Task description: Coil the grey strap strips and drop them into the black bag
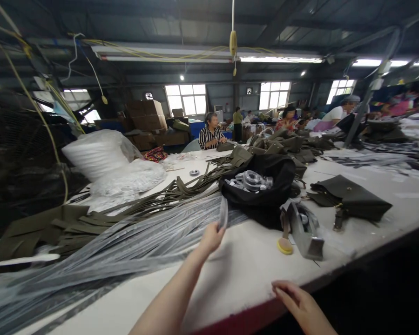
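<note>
My left hand (212,238) is closed around the end of a plastic-wrapped strap (223,211), raised above the table. Beneath and to the left spreads a pile of long straps in clear plastic sleeves (153,232). Near the table's front edge is my right hand (296,300), its thumb and fingertips drawn together; whatever is between them, if anything, is too small to make out. A black bag (258,204) with rolls of clear tape (253,180) in its opening stands beyond my hands. Right of it are a grey tape dispenser (305,232) and a yellow round item (284,246).
Dark olive strips (181,186) run behind the sleeved straps. An olive handbag (352,197) lies at the right, with more bags (275,144) heaped farther back. Across the white table (244,265) sits a person in a striped top (211,135). White foam wrap (97,156) stands at left.
</note>
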Demonstrator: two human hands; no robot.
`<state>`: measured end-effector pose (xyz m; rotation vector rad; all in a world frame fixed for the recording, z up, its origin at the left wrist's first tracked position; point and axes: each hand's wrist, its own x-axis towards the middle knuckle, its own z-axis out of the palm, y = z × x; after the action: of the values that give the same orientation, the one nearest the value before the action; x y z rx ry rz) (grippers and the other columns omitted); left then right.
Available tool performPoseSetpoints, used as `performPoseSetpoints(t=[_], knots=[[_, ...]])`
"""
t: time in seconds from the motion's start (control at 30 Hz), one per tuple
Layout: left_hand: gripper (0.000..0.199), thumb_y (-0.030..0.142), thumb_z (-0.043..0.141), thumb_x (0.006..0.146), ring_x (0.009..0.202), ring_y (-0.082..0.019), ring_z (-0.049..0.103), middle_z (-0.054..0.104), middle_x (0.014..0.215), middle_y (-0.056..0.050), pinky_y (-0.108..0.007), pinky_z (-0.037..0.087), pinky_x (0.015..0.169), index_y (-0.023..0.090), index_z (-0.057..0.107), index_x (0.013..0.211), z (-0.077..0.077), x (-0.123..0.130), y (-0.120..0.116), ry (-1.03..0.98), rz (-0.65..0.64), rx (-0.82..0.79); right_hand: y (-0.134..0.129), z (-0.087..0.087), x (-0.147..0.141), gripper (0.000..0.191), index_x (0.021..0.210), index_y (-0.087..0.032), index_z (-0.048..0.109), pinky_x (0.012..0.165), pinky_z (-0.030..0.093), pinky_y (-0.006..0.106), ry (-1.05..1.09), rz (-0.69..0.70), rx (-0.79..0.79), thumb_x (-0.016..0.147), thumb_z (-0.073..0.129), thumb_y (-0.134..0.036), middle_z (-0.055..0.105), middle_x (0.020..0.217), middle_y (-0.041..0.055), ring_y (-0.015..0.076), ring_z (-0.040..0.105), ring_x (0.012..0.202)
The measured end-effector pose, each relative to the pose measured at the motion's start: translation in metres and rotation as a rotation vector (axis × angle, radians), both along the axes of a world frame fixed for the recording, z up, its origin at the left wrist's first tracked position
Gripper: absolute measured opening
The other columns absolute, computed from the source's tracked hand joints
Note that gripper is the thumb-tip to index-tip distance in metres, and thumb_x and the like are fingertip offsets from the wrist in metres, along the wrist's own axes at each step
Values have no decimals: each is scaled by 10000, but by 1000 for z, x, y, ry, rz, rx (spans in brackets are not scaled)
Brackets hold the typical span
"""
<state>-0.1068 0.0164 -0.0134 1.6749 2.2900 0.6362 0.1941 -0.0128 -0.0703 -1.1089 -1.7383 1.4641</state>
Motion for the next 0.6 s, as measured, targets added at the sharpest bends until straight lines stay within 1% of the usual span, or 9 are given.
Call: performPoseSetpoints(t=[0.07,0.13,0.17,0.23,0.3,0.37,0.43,0.53,0.6], knots=[[286,313,390,923,848,-208,617,672,908,-104,-288,449,748,155,629,919,-17,67,-33,-76,-114,9,2,8,-15,515,1047,-202,694,957,468,380,158,-63,-178,742,648,-614,712,1042,93,277,628,1046],[206,306,473,882,844,-198,605,676,936,-85,-278,449,747,188,631,944,-31,122,-68,-188,-323,15,4,17,-25,529,1080,-182,666,924,482,368,315,-68,-328,746,668,-592,711,1003,91,249,642,998],[178,309,523,854,863,-187,601,677,964,-62,-264,445,775,207,633,948,-35,142,-83,-226,-412,14,5,22,-26,500,1067,-177,658,849,510,333,379,-65,-374,749,687,-562,713,929,74,221,656,912],[216,362,500,871,872,-188,587,673,960,-59,-278,434,824,200,642,894,-38,160,-101,-406,-587,6,5,29,-21,432,1022,-175,641,620,502,237,470,-55,-417,762,705,-513,669,719,9,143,626,656],[394,488,422,902,900,-213,574,669,945,-90,-328,414,883,166,644,849,-33,156,-103,-737,-569,-24,4,34,-6,376,960,-168,622,460,397,184,503,5,-432,810,662,-511,558,539,-57,73,487,427],[600,633,308,894,953,-240,577,666,992,-123,-380,400,928,138,644,932,-27,142,-92,-1076,-433,-69,1,36,14,378,896,-149,607,426,350,177,464,146,-454,862,590,-525,475,442,-89,37,365,318],[724,700,243,873,1017,-257,590,648,1103,-152,-412,398,960,112,609,1086,-20,127,-74,-1405,-352,-145,-4,36,34,404,864,-134,596,433,360,181,359,318,-487,875,559,-536,471,403,-89,30,340,278],[573,577,368,910,1008,-233,628,646,1138,-157,-384,419,970,90,597,1105,-13,112,-49,-1897,-203,-159,-9,29,57,421,872,-133,585,425,355,174,179,485,-549,862,547,-553,545,429,-55,42,388,276],[365,411,470,921,906,-191,661,685,1028,-128,-337,448,940,94,620,1020,-8,104,-37,-2059,-30,-6,-8,22,73,418,890,-142,581,402,325,165,64,529,-569,839,559,-556,599,485,-25,54,426,295]])
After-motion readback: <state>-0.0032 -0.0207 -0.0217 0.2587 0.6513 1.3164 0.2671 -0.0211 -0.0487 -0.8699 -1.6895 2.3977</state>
